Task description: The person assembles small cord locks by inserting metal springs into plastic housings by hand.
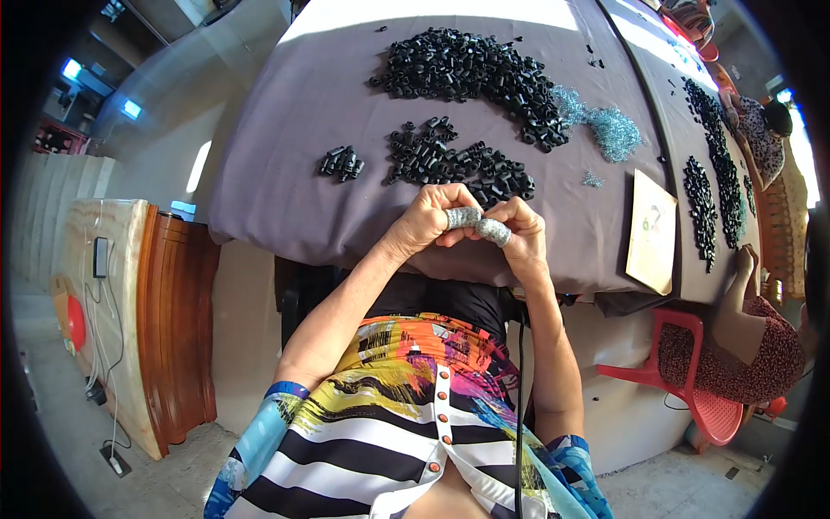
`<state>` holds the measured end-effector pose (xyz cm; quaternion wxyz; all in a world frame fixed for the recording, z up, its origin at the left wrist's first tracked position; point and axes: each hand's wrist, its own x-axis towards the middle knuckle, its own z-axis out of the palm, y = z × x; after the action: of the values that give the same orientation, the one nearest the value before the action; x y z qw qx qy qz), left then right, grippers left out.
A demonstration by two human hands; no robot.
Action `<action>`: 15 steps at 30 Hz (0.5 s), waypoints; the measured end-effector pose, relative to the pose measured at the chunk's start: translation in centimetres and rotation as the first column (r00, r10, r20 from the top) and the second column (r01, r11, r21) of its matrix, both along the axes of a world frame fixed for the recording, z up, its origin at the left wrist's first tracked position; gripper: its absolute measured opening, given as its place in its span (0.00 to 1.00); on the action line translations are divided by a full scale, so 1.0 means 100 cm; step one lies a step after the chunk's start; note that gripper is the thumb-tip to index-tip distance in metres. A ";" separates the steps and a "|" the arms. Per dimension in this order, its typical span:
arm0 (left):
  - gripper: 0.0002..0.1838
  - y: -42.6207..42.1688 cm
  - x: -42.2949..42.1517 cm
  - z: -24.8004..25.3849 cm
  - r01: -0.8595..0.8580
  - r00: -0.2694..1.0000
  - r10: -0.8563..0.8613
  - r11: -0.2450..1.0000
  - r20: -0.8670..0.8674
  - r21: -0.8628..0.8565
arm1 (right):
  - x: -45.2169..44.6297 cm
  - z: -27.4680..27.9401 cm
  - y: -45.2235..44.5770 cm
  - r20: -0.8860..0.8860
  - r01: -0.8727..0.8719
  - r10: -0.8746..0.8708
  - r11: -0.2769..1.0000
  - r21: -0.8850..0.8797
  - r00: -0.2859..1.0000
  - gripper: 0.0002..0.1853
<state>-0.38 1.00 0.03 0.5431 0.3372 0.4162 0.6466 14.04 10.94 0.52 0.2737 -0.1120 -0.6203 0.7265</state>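
Note:
Near the front edge of the cloth-covered table, my left hand [429,218] and my right hand [523,235] meet, fingertips pinched close together. Grey wrapping covers a digit on each hand. Whatever lies between the fingertips is too small or hidden to make out. Just beyond them spreads a loose pile of short black tubular pieces [458,160]. A small cluster of the same black pieces [341,163] lies to the left, and a larger heap [458,65] sits farther back. Beside that heap are tangled piles of fine, silvery-blue metal bits [615,134], perhaps small springs.
A flat board [652,232] with a printed picture lies at the table's right front. Past a dark seam, more black pieces [701,203] cover another table, where two people sit. A red plastic chair [679,363] stands at right, a wooden cabinet [177,320] at left.

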 end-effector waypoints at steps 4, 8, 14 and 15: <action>0.04 -0.001 0.004 0.004 -0.026 0.996 0.023 0.999 -0.081 -0.037 | 0.002 -0.004 0.001 -0.020 0.012 -0.012 0.999 0.038 1.000 0.06; 0.04 -0.001 0.003 0.007 -0.011 0.994 0.006 0.999 -0.105 -0.050 | 0.003 -0.004 0.000 0.009 0.019 -0.019 0.999 0.048 1.000 0.06; 0.04 -0.001 0.001 0.010 0.021 0.992 -0.030 0.997 -0.119 -0.072 | 0.004 -0.003 -0.002 0.050 0.033 -0.037 0.997 0.069 0.998 0.06; 0.04 0.000 0.001 0.010 0.025 0.992 -0.034 0.997 -0.120 -0.074 | 0.004 -0.004 -0.001 0.047 0.028 -0.031 0.998 0.058 0.998 0.06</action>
<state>-0.28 0.97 1.07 0.5380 0.3622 0.4666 0.6014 14.42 10.80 0.15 0.2724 -0.1306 -0.6456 0.7014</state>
